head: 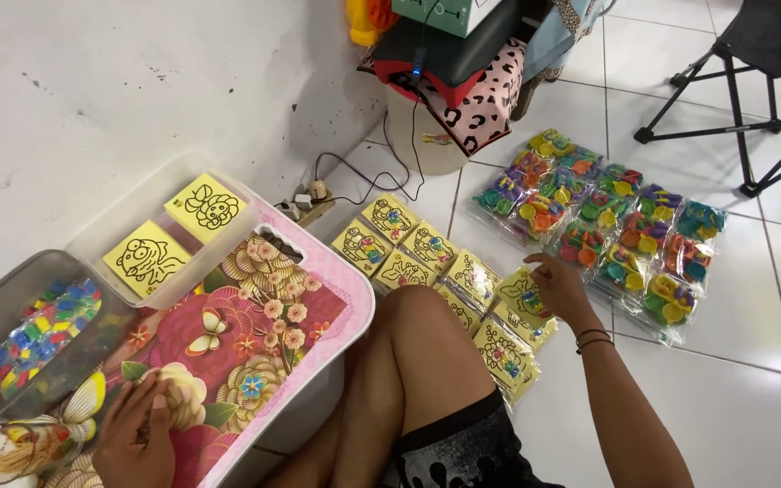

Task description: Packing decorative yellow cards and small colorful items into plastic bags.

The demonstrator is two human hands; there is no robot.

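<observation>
Seated on a white tiled floor [752, 407], I reach out with my right hand [558, 287], its fingers curled down onto a yellow picture card in a clear sleeve [519, 298]; whether that grip has actually closed on the card I cannot tell, as the fingertips are hidden against it. The card lies at the near edge of a spread of like yellow card packets [427, 253] on the floor beside my knee [418, 316]. Just beyond them sit rows of clear bags of bright plastic pieces [616, 226].

My left hand [133, 429] rests flat, fingers loosely spread and holding nothing, on a pink floral tray [255, 334] that lies across a clear plastic tub [11, 312]. Small multicoloured beads [42, 330] fill part of the tub, and two more yellow cards with black line drawings [178, 230] lie on its far ledge. A round clear container [20, 447] sits just left of that hand. A black folding chair [761, 63] stands well apart, top right.
</observation>
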